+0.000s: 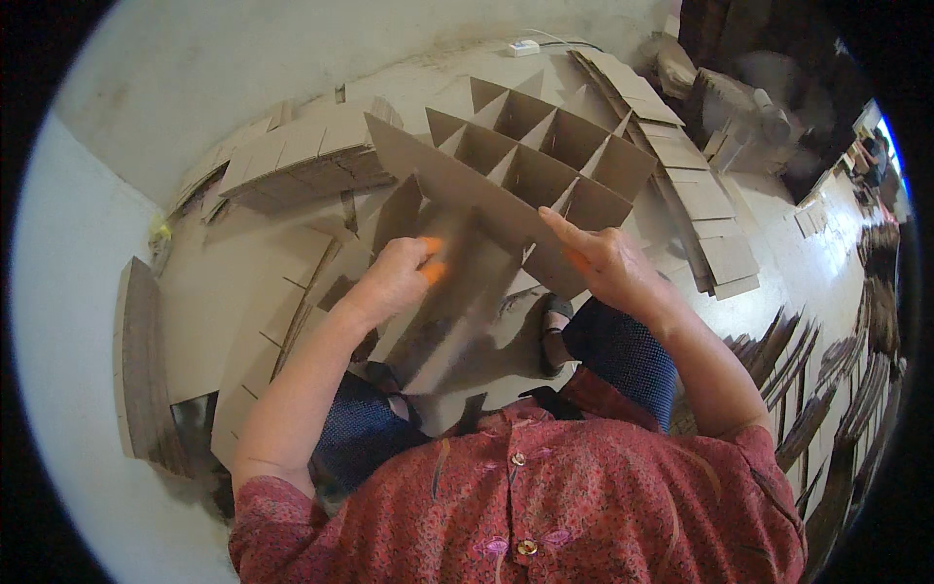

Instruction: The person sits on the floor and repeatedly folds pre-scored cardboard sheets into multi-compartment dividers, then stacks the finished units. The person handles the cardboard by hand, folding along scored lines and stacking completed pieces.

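A cardboard divider grid (pixel 530 161) of interlocked strips stands tilted in front of me, its square cells facing up. My right hand (pixel 613 263) grips the near long strip at its right end, with the index finger laid along the cardboard. Orange covers show on fingertips of both hands. My left hand (pixel 394 277) is closed at the left edge of a motion-blurred cardboard strip (pixel 452 321), which hangs below the grid's near side. Blur hides whether that strip is joined to the grid.
Stacked cardboard strips (pixel 302 151) lie at the far left, and another long row (pixel 696 190) runs along the right. A bundle (pixel 151 365) stands by the left wall. Many upright pieces (pixel 827 389) crowd the near right. A white power strip (pixel 523 47) lies by the back wall.
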Tool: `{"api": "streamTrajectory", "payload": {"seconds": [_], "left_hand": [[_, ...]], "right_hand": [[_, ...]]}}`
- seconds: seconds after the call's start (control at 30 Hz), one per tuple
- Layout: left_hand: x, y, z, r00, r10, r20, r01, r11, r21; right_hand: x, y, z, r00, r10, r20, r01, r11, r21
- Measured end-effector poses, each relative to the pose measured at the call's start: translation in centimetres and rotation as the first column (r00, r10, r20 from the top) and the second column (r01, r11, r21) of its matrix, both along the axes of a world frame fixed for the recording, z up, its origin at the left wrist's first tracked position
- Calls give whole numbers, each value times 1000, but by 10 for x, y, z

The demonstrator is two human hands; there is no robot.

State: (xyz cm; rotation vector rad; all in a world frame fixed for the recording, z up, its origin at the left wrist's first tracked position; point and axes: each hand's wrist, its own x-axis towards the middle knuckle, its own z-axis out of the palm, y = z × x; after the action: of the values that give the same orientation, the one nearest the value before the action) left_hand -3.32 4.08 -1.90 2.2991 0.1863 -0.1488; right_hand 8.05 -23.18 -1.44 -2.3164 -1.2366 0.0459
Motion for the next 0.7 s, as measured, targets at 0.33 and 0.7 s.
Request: {"api": "streamTrajectory", "payload": {"seconds": [0.33,0.7], "left_hand": [[-10,-15,-11,989,32,147,-100,872,480],[-15,-14,4,924,55,379,-158,956,246]], "right_hand": [[-21,-5,18,999,38,-2,-38,999,-29],[-8,-11,-30,982,85,168,-71,994,-86]]}}
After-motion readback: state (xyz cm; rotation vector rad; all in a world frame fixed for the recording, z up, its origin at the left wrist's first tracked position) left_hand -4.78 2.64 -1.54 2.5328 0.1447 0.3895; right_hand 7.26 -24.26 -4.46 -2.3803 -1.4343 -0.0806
